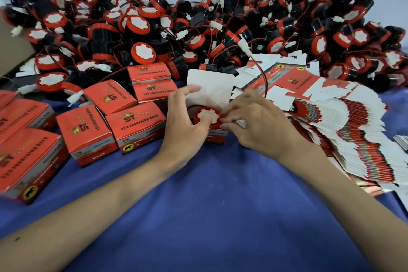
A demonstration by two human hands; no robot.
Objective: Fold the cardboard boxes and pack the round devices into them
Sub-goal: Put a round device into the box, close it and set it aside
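An open red cardboard box (217, 136) stands on the blue cloth at the centre, its white lid flap (209, 86) upright behind it. A round red-and-white device (206, 115) sits in the box mouth. My left hand (187, 117) grips the box's left side, thumb resting on the device and a finger against the flap. My right hand (256, 121) pinches the box's right side flap next to the device. The device's red and black wire (262, 75) arcs up behind my right hand.
A big heap of round devices (198, 24) with wires fills the back. Several closed red boxes (88, 130) stand at the left. A fanned stack of flat box blanks (353, 130) lies at the right. Blue cloth (209, 205) covers the near table.
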